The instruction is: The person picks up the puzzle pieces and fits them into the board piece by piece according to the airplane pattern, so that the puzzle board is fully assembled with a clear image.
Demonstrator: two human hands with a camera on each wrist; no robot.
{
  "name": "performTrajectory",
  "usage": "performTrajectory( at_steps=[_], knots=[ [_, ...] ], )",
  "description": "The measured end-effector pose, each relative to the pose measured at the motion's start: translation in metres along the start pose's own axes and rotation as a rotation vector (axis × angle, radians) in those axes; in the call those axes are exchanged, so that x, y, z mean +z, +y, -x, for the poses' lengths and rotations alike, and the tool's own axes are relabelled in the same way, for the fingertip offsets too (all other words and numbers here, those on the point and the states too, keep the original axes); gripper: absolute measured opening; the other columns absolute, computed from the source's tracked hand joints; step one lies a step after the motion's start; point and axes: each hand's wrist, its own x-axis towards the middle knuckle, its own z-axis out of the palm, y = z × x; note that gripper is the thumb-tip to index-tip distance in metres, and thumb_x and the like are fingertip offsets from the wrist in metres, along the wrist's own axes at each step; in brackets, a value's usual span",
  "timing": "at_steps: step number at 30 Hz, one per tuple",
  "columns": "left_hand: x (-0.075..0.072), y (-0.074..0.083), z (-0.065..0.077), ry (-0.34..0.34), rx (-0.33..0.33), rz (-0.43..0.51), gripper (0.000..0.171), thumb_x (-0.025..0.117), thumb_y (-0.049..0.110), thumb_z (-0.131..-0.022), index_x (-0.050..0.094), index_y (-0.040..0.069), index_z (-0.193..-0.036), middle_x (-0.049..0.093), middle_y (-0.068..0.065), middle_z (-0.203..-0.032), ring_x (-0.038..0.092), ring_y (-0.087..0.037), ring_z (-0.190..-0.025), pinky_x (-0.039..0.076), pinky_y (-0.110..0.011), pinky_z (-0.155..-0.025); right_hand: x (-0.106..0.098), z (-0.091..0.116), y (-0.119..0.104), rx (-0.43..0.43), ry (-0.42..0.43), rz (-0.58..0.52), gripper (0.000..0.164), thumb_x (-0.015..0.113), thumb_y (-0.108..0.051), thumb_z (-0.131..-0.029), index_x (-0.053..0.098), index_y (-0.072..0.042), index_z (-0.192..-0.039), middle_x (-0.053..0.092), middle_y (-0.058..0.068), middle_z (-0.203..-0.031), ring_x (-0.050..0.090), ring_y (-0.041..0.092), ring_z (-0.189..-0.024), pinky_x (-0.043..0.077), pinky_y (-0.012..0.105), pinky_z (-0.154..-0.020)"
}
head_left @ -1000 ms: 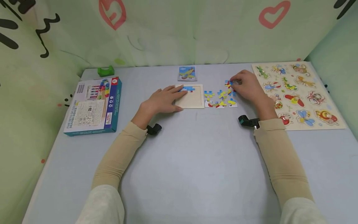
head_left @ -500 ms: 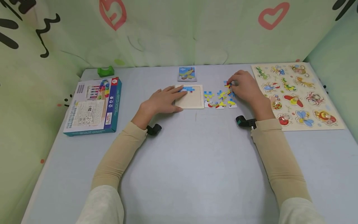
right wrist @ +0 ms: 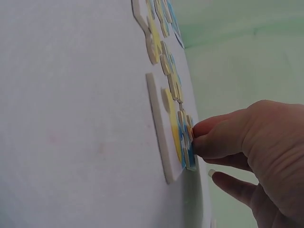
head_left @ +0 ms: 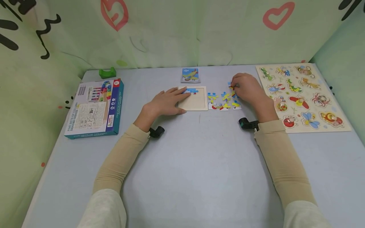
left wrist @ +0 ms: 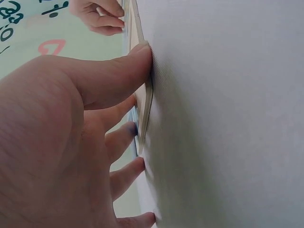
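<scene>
My left hand (head_left: 168,102) lies with spread fingers over the left side of a shallow wooden puzzle tray (head_left: 196,103). In the left wrist view, its thumb (left wrist: 140,61) touches the tray's near edge. A blue jigsaw piece (head_left: 192,91) sits in the tray's upper part, partly behind the fingers. My right hand (head_left: 248,88) pinches a red, yellow and blue puzzle piece (head_left: 229,84) between thumb and index finger, hiding much of it. Other yellow, blue and white puzzle pieces (head_left: 226,96) lie between the tray and this hand; in the right wrist view, one piece (right wrist: 164,133) lies just nearer.
Behind the tray lies a small picture of a yellow plane (head_left: 190,75). A large insect puzzle board (head_left: 305,98) lies at the right, partly behind the right forearm. At the left are a flat toy box (head_left: 94,109) and a green plastic object (head_left: 107,73).
My right hand has shifted slightly left and nearer to me, its fingers staying at the upper right pieces. The left hand keeps its place on the tray.
</scene>
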Motion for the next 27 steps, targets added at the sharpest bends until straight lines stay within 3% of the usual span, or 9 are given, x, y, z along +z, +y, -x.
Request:
performTrajectory(
  at_steps=[9,17,22,27],
  knots=[
    [0.0009,-0.0024,-0.0005,0.006,0.009,0.008,0.076,0.054,0.055,-0.097,0.016,0.037,-0.159,0.005,0.012,-0.169,0.005,-0.022,-0.157,0.012,-0.059,-0.124,0.001,0.0023,0.0038,0.016,0.024,-0.05,0.025,0.05,0.006,-0.089,0.072,0.007,-0.103,0.064,0.023,-0.115,0.055,0.039,-0.113,0.043,0.052,-0.102],
    [0.0009,-0.0023,-0.0008,0.002,0.005,0.006,0.076,0.054,0.055,-0.096,0.015,0.037,-0.159,0.004,0.012,-0.169,0.005,-0.022,-0.157,0.012,-0.059,-0.124,-0.0036,0.0054,0.0007,0.068,-0.004,-0.062,0.029,0.052,0.003,-0.09,0.074,0.003,-0.109,0.062,0.021,-0.115,0.056,0.037,-0.107,0.045,0.051,-0.093],
    [0.0005,-0.0022,-0.0011,-0.003,-0.002,0.009,0.076,0.054,0.055,-0.096,0.015,0.038,-0.159,0.004,0.012,-0.169,0.004,-0.022,-0.158,0.011,-0.059,-0.124,-0.004,0.0049,-0.0001,0.084,0.004,-0.045,0.023,0.057,0.0,-0.087,0.073,0.004,-0.103,0.062,0.023,-0.113,0.055,0.037,-0.105,0.044,0.052,-0.094],
    [0.0005,-0.0021,-0.0013,-0.002,0.001,0.011,0.076,0.054,0.055,-0.096,0.015,0.038,-0.159,0.004,0.012,-0.169,0.004,-0.022,-0.158,0.012,-0.059,-0.124,-0.0035,0.0039,-0.0016,0.1,0.016,-0.033,0.018,0.059,-0.002,-0.085,0.07,0.004,-0.098,0.059,0.021,-0.106,0.051,0.034,-0.096,0.042,0.047,-0.086]
  ],
)
